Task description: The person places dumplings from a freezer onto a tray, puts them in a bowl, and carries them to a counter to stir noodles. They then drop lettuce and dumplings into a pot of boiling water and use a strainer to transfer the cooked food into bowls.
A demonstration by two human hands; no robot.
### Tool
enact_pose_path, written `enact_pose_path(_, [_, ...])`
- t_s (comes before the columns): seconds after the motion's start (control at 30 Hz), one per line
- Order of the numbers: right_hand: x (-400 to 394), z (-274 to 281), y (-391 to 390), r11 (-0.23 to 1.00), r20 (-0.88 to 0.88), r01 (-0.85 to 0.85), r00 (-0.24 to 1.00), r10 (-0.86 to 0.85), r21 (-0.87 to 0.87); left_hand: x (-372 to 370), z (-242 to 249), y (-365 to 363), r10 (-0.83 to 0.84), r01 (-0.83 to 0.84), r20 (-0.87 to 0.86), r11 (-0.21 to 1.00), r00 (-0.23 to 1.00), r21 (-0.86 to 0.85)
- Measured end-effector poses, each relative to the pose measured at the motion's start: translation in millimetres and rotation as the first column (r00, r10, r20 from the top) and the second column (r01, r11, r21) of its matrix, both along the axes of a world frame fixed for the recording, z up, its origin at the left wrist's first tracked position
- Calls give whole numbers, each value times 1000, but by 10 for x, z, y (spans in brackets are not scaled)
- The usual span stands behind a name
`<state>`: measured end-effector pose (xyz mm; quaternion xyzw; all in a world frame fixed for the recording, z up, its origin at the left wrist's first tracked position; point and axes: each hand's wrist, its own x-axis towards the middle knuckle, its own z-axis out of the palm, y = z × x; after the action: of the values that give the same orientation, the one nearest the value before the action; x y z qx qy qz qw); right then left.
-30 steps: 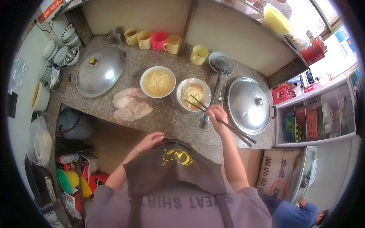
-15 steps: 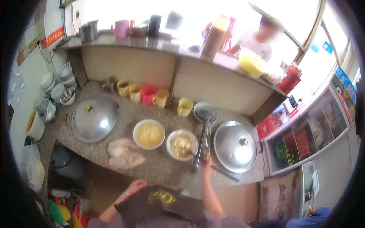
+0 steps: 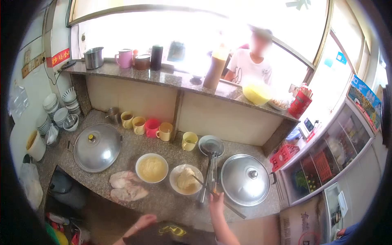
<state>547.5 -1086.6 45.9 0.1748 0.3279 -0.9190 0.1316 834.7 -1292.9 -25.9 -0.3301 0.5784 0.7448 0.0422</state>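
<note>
Lower centre | right hand [image 3: 217, 201] clamping long dark chopsticks [image 3: 203, 184] | soft pale noodles [image 3: 185, 178] probably needing mid-bundle pinching | left hand [image 3: 145, 221] hanging open

Person's head [image 3: 260, 43] blurred, blue sleeve [image 3: 352, 234] cut off

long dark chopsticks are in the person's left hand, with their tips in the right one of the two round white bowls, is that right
Wrong hand: in the head view, the long dark chopsticks are in the person's right hand, not the left hand. Their tips are in the right one of the two round white bowls.
</note>
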Motion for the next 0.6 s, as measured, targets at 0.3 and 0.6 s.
enact_pose_path(0.3, [-139, 515, 38, 998, -38, 48, 998, -46, 50, -45, -101, 20, -66, 62, -25, 989, 997, -133])
enact_pose_path(0.6, [-294, 714, -22, 625, -549, 164, 675, 493, 763, -98, 372, 95, 74, -74, 6, 994, 997, 83])
